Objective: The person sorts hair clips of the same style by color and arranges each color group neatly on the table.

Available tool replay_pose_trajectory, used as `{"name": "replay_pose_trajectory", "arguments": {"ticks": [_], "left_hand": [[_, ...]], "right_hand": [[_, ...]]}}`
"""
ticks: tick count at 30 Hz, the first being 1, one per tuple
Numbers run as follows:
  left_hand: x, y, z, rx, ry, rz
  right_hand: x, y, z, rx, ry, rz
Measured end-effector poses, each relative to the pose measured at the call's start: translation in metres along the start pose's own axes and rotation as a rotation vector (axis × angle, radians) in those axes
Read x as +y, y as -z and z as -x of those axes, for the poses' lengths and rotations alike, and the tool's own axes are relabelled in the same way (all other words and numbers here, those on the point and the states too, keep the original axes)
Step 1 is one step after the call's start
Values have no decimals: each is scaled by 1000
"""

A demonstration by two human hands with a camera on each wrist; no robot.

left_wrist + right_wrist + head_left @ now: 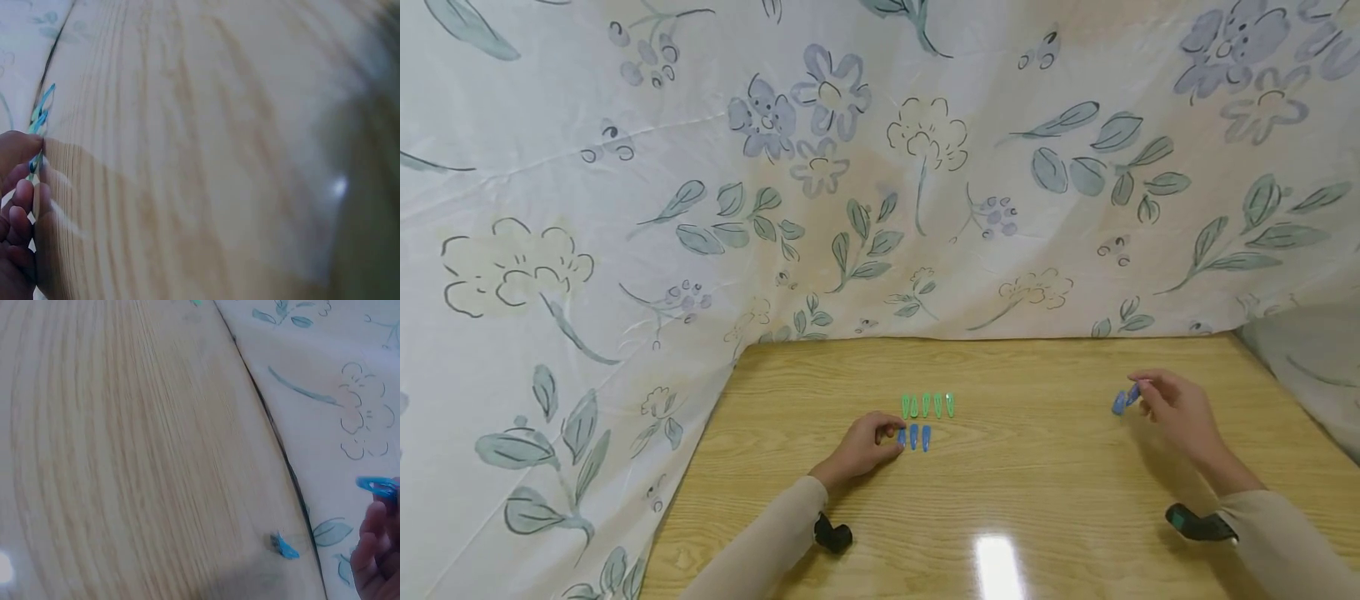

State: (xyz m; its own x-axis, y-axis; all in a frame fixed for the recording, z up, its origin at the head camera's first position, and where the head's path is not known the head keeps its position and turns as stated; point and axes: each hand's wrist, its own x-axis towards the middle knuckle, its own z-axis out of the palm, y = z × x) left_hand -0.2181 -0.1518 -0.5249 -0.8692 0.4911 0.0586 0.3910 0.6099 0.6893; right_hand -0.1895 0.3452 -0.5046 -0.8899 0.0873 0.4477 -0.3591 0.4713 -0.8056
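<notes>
My left hand rests at the row of blue hair clips, thumb and forefinger at either end of the leftmost blue clip. Two more blue clips lie to its right. Behind them runs a row of several green hair clips. Far to the right, my right hand pinches a blue hair clip between thumb and fingertips, above the table. Another blue clip lies on the wood just beside it. In the left wrist view the fingers partly hide the clips.
A wood-grain table spreads under both hands. Floral cloth hangs along its back edge and both sides. Dark wrist devices sit at both sleeves. Light glares off the table near the front.
</notes>
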Motion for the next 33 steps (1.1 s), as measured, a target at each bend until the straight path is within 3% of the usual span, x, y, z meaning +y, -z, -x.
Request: {"name": "replay_pose_trajectory", "arguments": {"ticks": [12,33], "left_hand": [[-1,-2,-3,7,9,-20],[-3,0,-8,1,27,-27]], "right_hand": [[-20,-23,1,-82,16,62],[-32,-69,6,-369,-50,-42]]}}
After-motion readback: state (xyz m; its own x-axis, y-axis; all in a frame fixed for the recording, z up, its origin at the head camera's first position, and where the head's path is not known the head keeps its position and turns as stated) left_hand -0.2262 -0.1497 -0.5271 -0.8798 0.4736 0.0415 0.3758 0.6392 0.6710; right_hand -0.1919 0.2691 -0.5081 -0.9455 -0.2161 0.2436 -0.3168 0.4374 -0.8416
